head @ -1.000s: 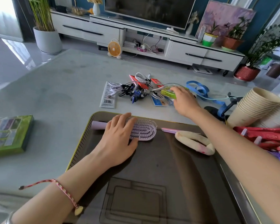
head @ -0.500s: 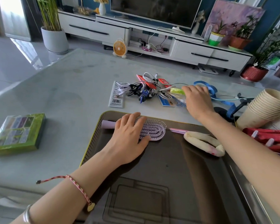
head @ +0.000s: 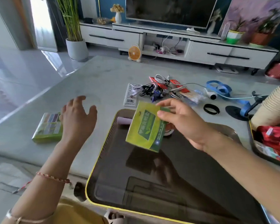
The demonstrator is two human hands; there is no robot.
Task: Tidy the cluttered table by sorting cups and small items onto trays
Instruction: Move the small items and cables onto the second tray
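My right hand [head: 183, 125] pinches a green box [head: 144, 126] above the tray [head: 102, 152]. My left hand [head: 76, 117] is spread and empty. The cables [head: 153, 91] and paper cups [head: 271, 107] beyond the tray are unsorted.

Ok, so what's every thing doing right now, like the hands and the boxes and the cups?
right hand: pinches the small green box, up in the air
small green box: tilted, above the tray
left hand: open, holds nothing
flat green box: lying on the table
tray: on the table, brush handle inside
paper cups: stacked, tipped on their side
cables: tangled in a pile
TV: screen dark
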